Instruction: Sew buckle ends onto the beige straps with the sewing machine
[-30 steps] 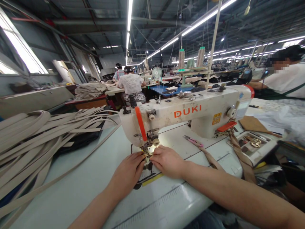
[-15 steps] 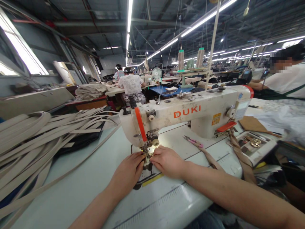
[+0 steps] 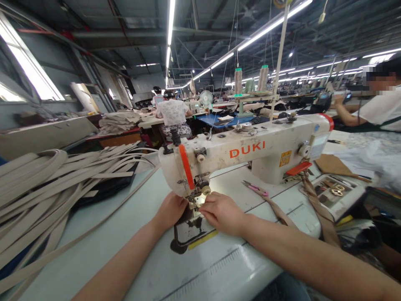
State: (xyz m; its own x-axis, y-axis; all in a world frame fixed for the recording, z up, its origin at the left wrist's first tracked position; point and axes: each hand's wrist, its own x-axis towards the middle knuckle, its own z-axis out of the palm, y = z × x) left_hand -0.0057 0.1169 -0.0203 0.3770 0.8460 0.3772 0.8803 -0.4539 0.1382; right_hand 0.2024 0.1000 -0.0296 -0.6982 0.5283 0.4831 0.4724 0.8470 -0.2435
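A white DUKI sewing machine (image 3: 247, 152) stands on the table, its small lamp lighting the needle area (image 3: 196, 202). On the left of the presser foot is my left hand (image 3: 171, 212), fingers curled together and partly hidden behind the machine head. My right hand (image 3: 224, 213) lies just right of the foot, thumb and fingertips pinched close to the needle. Whatever either hand holds is too small or hidden to name. In front of the hands, the dark-edged metal bed plate (image 3: 192, 232) shows beside a yellow strip (image 3: 203, 240).
Many beige straps (image 3: 40, 192) are heaped at the left, one running across the table (image 3: 125, 246). Pink-handled thread snips (image 3: 255, 188) lie right of the hands. A parts tray (image 3: 351, 198) with metal rings sits farther right. Co-workers (image 3: 173, 110) (image 3: 382, 104) are seated nearby.
My left hand has shifted back and left, its fingers now farther behind the foot, uncovering more of the bed plate. My right hand stays nearly in place. The co-worker at right has raised a hand.
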